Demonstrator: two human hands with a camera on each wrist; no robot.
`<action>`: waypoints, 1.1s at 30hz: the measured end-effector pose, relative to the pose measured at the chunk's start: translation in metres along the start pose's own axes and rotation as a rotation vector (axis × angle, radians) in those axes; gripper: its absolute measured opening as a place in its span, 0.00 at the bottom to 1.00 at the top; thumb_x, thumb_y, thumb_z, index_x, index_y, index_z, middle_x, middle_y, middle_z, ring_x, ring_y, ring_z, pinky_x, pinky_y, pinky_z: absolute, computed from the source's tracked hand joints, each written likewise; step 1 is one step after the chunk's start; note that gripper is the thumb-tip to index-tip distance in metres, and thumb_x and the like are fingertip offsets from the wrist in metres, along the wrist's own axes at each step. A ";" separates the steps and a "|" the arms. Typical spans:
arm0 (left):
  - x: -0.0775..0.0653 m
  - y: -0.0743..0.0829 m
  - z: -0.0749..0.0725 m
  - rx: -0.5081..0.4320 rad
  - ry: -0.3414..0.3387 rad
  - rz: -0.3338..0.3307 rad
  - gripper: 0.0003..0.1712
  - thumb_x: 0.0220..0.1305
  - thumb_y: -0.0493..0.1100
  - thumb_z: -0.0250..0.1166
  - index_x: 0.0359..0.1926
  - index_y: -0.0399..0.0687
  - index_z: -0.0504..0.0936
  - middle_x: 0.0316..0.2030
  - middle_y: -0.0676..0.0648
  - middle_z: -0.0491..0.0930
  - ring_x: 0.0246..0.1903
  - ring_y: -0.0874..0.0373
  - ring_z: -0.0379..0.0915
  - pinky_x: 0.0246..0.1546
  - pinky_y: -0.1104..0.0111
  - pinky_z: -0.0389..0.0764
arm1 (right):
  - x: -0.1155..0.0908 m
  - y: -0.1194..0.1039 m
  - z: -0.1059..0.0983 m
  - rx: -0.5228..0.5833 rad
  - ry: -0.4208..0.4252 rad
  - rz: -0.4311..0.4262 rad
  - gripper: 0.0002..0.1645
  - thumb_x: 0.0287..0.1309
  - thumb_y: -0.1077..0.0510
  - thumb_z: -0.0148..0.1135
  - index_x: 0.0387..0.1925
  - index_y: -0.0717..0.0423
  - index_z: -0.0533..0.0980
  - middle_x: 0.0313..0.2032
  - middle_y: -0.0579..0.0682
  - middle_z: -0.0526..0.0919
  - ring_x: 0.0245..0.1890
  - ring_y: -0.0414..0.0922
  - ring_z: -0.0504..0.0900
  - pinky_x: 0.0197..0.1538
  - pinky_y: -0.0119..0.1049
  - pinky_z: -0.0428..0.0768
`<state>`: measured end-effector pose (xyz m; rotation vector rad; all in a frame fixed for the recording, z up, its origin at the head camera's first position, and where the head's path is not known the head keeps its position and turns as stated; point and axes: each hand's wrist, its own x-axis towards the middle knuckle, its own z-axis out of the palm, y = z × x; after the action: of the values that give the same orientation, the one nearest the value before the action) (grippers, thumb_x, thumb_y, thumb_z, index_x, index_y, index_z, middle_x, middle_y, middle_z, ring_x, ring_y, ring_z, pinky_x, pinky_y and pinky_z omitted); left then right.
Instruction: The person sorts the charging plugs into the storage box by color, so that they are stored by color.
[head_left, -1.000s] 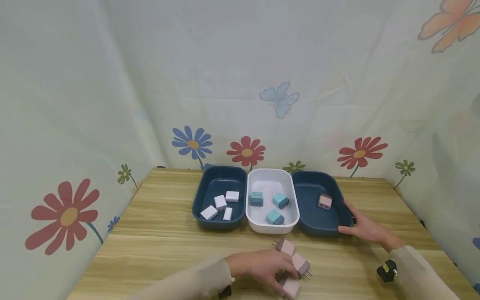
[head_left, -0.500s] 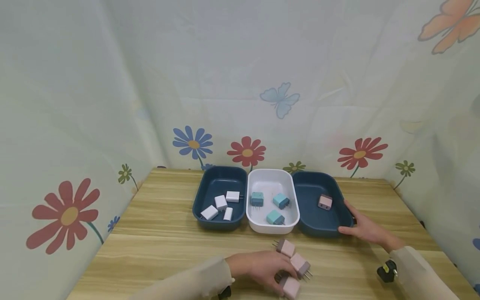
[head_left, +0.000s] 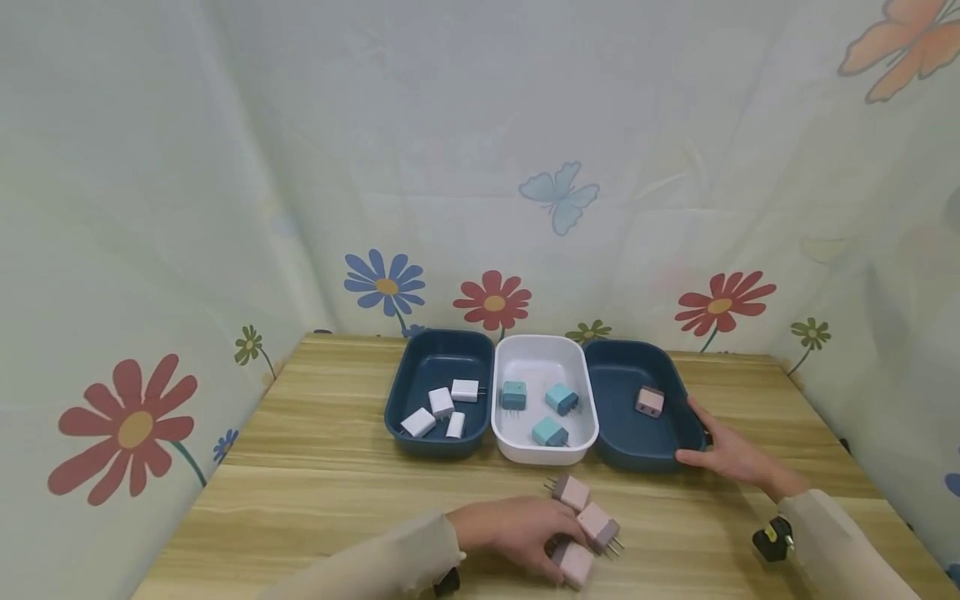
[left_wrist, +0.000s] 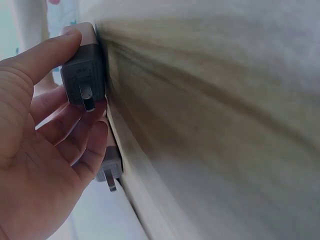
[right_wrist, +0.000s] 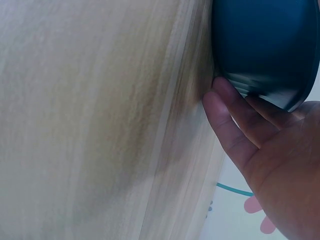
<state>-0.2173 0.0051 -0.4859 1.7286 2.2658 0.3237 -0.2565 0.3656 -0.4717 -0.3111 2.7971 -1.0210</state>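
My left hand (head_left: 513, 533) pinches a pink plug-in charger (head_left: 576, 565) between thumb and fingers, low over the front of the table. Its grey prong end (left_wrist: 84, 75) faces the camera in the left wrist view. Beyond it lie two more pink chargers, one (head_left: 598, 527) close by the fingers and another (head_left: 573, 492) farther back. My right hand (head_left: 731, 457) rests against the right dark blue tray (head_left: 637, 460), thumb at the front corner and fingers along its side. One pink charger (head_left: 649, 402) lies inside that tray.
Left of that tray stands a white tray (head_left: 546, 457) holding three turquoise chargers. Beside it, a second dark blue tray (head_left: 438, 447) holds several white chargers. All three trays stand in a row on the wooden table (head_left: 322, 467), before a flowered curtain (head_left: 465, 167).
The pink charger at my left hand has shifted slightly back and left, turning a little, as the fingers draw in on it. My right hand and the trays have stayed in place.
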 end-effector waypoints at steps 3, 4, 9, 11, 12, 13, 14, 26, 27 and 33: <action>-0.004 -0.003 -0.003 -0.026 0.002 -0.023 0.26 0.52 0.53 0.72 0.53 0.56 0.79 0.48 0.61 0.74 0.44 0.75 0.65 0.46 0.84 0.64 | 0.000 -0.001 -0.001 0.001 0.001 -0.004 0.63 0.54 0.47 0.67 0.73 0.60 0.34 0.67 0.76 0.44 0.60 0.75 0.54 0.54 0.68 0.62; -0.005 -0.004 -0.005 -0.049 -0.003 -0.037 0.26 0.53 0.52 0.72 0.53 0.56 0.78 0.49 0.61 0.74 0.44 0.74 0.65 0.47 0.83 0.65 | 0.000 -0.001 -0.001 0.001 0.001 -0.004 0.63 0.54 0.47 0.67 0.73 0.60 0.34 0.67 0.76 0.43 0.60 0.75 0.54 0.54 0.68 0.62; -0.012 -0.007 -0.015 -0.116 0.007 -0.091 0.25 0.57 0.52 0.69 0.55 0.55 0.77 0.52 0.60 0.73 0.45 0.73 0.66 0.48 0.80 0.67 | 0.000 -0.001 -0.001 0.005 0.002 -0.002 0.63 0.54 0.47 0.67 0.73 0.61 0.34 0.67 0.76 0.43 0.60 0.75 0.54 0.54 0.68 0.63; -0.013 -0.008 -0.020 -0.093 0.030 -0.086 0.25 0.57 0.53 0.69 0.55 0.54 0.77 0.51 0.60 0.74 0.44 0.73 0.66 0.47 0.80 0.67 | 0.000 -0.001 -0.001 0.003 0.001 0.000 0.63 0.54 0.46 0.67 0.73 0.61 0.34 0.67 0.76 0.43 0.60 0.75 0.54 0.54 0.68 0.62; -0.013 -0.008 -0.022 -0.075 0.042 -0.080 0.25 0.57 0.54 0.68 0.55 0.53 0.77 0.50 0.60 0.74 0.44 0.73 0.66 0.47 0.81 0.67 | 0.000 -0.001 -0.001 0.002 -0.001 0.003 0.63 0.54 0.46 0.67 0.73 0.61 0.34 0.67 0.76 0.42 0.60 0.75 0.54 0.54 0.68 0.62; -0.013 -0.008 -0.025 -0.058 0.053 -0.072 0.26 0.57 0.54 0.68 0.55 0.53 0.77 0.49 0.59 0.74 0.44 0.73 0.66 0.47 0.81 0.67 | 0.000 0.000 -0.001 0.000 -0.001 0.007 0.63 0.54 0.45 0.67 0.73 0.61 0.34 0.67 0.76 0.42 0.60 0.75 0.53 0.55 0.68 0.62; -0.013 -0.007 -0.028 -0.039 0.064 -0.067 0.26 0.57 0.55 0.68 0.55 0.52 0.77 0.48 0.59 0.74 0.43 0.73 0.66 0.46 0.81 0.67 | 0.000 0.000 -0.001 -0.002 -0.003 0.015 0.64 0.54 0.45 0.67 0.73 0.61 0.34 0.67 0.76 0.42 0.60 0.75 0.53 0.55 0.69 0.61; -0.011 -0.009 -0.056 -0.039 0.160 -0.044 0.25 0.58 0.54 0.68 0.53 0.48 0.78 0.43 0.58 0.76 0.38 0.71 0.67 0.41 0.82 0.67 | 0.001 0.004 0.000 -0.009 -0.017 0.047 0.65 0.54 0.42 0.66 0.73 0.59 0.33 0.67 0.76 0.42 0.60 0.75 0.53 0.55 0.69 0.60; -0.010 -0.010 -0.058 -0.036 0.167 -0.045 0.25 0.58 0.54 0.67 0.53 0.48 0.78 0.43 0.58 0.76 0.39 0.71 0.67 0.41 0.82 0.67 | 0.001 0.004 0.000 -0.009 -0.015 0.043 0.64 0.54 0.42 0.66 0.73 0.60 0.33 0.67 0.76 0.42 0.60 0.75 0.53 0.55 0.69 0.60; -0.002 -0.014 -0.065 -0.063 0.207 -0.094 0.25 0.58 0.56 0.67 0.52 0.50 0.78 0.42 0.59 0.75 0.37 0.71 0.67 0.37 0.82 0.68 | 0.002 0.005 0.001 -0.011 -0.003 0.018 0.64 0.54 0.43 0.66 0.73 0.61 0.33 0.67 0.76 0.42 0.61 0.75 0.53 0.55 0.69 0.60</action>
<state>-0.2514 -0.0016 -0.4298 1.6169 2.4419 0.5716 -0.2586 0.3687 -0.4760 -0.2876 2.7991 -1.0005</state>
